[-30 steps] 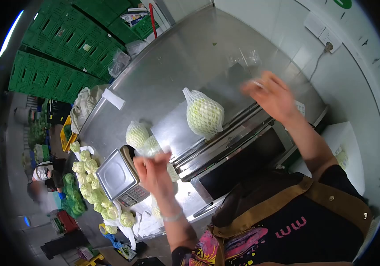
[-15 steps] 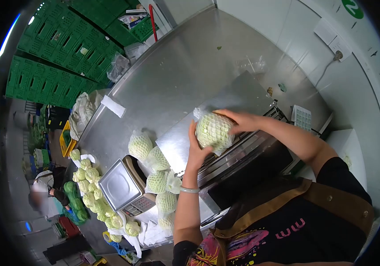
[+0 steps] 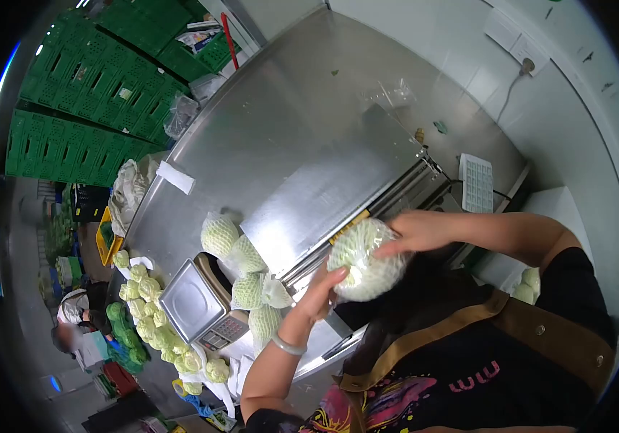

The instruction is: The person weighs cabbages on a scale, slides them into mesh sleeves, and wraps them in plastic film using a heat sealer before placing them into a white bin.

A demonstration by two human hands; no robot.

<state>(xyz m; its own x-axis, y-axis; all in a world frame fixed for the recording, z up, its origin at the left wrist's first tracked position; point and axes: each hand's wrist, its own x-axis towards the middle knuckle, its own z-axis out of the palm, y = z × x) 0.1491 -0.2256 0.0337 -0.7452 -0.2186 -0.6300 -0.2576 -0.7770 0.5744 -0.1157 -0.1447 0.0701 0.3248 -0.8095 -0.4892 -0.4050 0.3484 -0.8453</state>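
Note:
A cabbage (image 3: pixel 366 267) in a white foam net, with shiny clear film over it, is between my two hands at the front edge of a flat metal-topped machine (image 3: pixel 324 195). My left hand (image 3: pixel 318 290) grips its left side, thumb on top. From the right, my right hand (image 3: pixel 419 232) is closed on its upper right side, slightly blurred. To the left of the machine, several more net-covered cabbages (image 3: pixel 219 234) lie in a row beside a weighing scale (image 3: pixel 192 302). The undersides of my fingers are hidden behind the held cabbage.
Bare cabbages (image 3: pixel 143 310) are heaped left of the scale. A white cloth or paper (image 3: pixel 176 177) lies on the steel table (image 3: pixel 273 108). At right sits a white keypad (image 3: pixel 476 184). Green crates (image 3: pixel 93 72) are stacked beyond; another person (image 3: pixel 82 317) is at far left.
Both hands have brought the cabbage down toward my body, off the machine's flat plate to its front edge. The cabbage has been turned, and the view has shifted slightly.

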